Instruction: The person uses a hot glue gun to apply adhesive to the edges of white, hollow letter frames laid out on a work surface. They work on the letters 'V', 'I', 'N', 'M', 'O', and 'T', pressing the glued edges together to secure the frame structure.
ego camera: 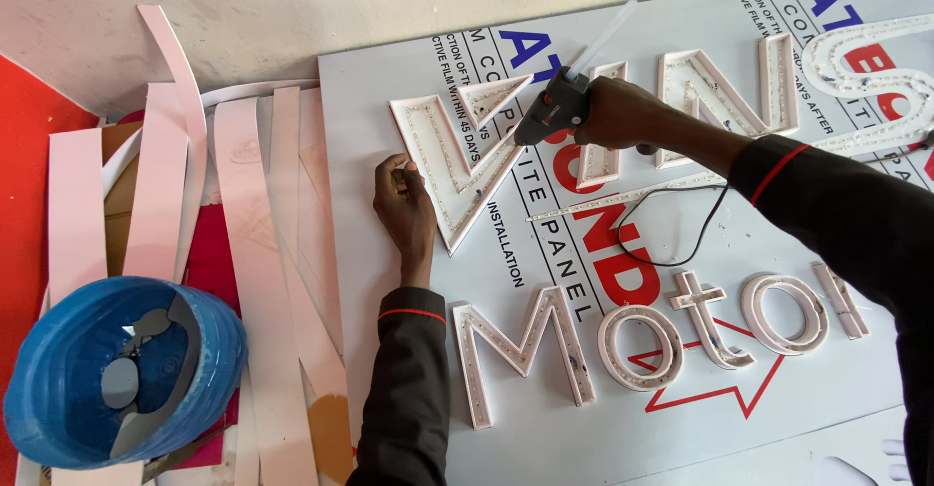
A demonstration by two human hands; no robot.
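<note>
Gripping the glue gun [553, 107], your right hand [623, 114] clamps its fingers on the handle, nozzle aimed left-down at the letter shell [457, 160]. Your left hand [404, 209], fingers together, presses flat just left of the shell on the panel [370, 107]; strips [243, 252] lie farther left.

Dark sleeves [409, 398] — thin red stripes

Left hand [404, 209] flat (fingers curled), right hand [623, 114] grip closed
</note>
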